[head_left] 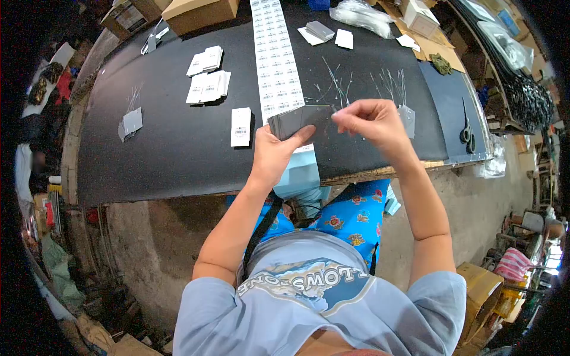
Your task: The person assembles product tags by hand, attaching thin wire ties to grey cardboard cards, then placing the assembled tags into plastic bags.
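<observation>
- Landmark: label strip (276, 56), long, white, flat, printed with rows of barcodes; it runs down the dark, smooth desk (160, 136).
- Cardboard box (200, 16): brown, left of the strip's far end; contents cannot be made out.
- Clear plastic bag (363, 19): crinkled, right of the strip's far end, with pale contents. Small white box (420, 19) lies farther right; inside not visible.
- Left hand (276, 153): partly closed at the strip's near end, thumb on top, gripping a stack of dark grey cards (297, 121), rectangular and thin-edged.
- Right hand (377, 123): right of the strip, thumb and index finger pinched together at the right end of the stack; a small pale item shows at the tips, too small to identify.
- Left of the strip: two piles of white cards (208, 87), overlapping; one upright barcode card (240, 127); farther left, grey tags (131, 124) with thin strings.
- Right of the strip: fine, translucent strings (339, 86), loosely fanned; far right, black-handled scissors (467, 132) on a blue-grey surface.
</observation>
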{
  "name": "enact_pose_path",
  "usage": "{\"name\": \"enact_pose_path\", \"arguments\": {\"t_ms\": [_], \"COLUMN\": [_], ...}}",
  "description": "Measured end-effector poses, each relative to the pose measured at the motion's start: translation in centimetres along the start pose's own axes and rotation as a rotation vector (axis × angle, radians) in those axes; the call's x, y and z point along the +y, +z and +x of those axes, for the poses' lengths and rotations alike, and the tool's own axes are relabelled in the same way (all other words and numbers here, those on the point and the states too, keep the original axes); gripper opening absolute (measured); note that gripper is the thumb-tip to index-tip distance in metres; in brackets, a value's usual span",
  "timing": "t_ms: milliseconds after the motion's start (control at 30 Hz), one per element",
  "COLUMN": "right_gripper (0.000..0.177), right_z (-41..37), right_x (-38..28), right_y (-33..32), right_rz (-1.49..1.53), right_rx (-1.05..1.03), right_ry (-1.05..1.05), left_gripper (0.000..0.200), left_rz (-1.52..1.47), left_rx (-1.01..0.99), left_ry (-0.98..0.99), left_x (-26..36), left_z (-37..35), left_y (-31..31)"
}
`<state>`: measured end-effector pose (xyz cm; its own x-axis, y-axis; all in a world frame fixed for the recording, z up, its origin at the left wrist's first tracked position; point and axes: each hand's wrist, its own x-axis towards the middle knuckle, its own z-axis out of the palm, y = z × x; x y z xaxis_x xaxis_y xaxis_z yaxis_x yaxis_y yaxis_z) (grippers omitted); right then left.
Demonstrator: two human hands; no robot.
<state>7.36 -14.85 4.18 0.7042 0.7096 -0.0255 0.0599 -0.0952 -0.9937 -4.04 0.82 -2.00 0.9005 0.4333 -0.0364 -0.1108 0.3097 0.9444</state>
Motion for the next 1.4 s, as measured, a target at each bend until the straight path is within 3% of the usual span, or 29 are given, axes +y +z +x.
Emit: {"name": "enact_pose_path", "arguments": {"t_ms": [200,433,533,567,700,767,900,1033,1167,1233,1300,1333,1367,1400], "right_gripper": [0.017,0.013,0.011,0.011,0.015,0.018,0.019,0.019,0.018,0.017,0.017,0.017,0.017,0.019], "right_z": [-0.1,-0.3,-0.7,-0.9,-1.0,-0.9,-0.8,-0.2,0.4,0.9,2.2,3.1,3.8,4.3], "right_x": [1.3,1.5,1.8,1.8,2.0,2.5,2.4,2.0,0.9,0.8,0.9,1.4,1.6,1.8], "right_y": [0.4,-0.5,-0.8,-0.9,-2.3,-3.7,-6.1,-9.1,-10.8,-11.2,-12.4,-13.0,-13.6,-14.3], "right_rz": [-0.019,0.081,0.067,0.015,0.043,0.143,0.244,0.362,0.249,0.176,0.113,0.137,0.138,0.100], "right_rx": [-0.022,-0.003,0.097,0.181,0.174,0.038,-0.008,0.001,0.078,0.142,0.309,0.389,0.391,0.385], "right_ry": [0.098,0.052,-0.048,-0.119,-0.110,-0.079,-0.099,0.063,0.064,0.036,-0.050,-0.058,-0.058,-0.018], "left_gripper": [0.014,0.020,0.027,0.027,0.032,0.037,0.034,0.032,0.031,0.033,0.030,0.028,0.021,0.020], "left_rz": [0.307,0.509,0.729,0.723,0.730,0.726,0.761,0.764,0.761,0.738,0.646,0.558,0.568,0.462], "left_rx": [0.054,-0.038,-0.056,-0.063,-0.123,-0.160,-0.164,-0.203,-0.196,-0.166,-0.237,-0.201,-0.201,-0.186], "left_ry": [0.239,0.326,0.604,0.607,0.718,0.846,0.926,1.084,1.113,1.090,0.854,0.722,0.417,0.251], "left_x": [0.2,0.3,1.0,0.9,0.5,0.1,-0.2,-0.6,-1.2,-1.6,-2.2,-3.0,-3.7,-5.2], "left_z": [-0.2,-0.1,0.3,0.6,1.6,2.5,4.4,6.7,8.0,7.7,7.3,6.7,6.1,6.0], "left_y": [0.9,1.4,2.3,2.4,3.5,4.2,5.7,7.7,9.8,10.8,11.6,12.2,12.8,13.1]}}
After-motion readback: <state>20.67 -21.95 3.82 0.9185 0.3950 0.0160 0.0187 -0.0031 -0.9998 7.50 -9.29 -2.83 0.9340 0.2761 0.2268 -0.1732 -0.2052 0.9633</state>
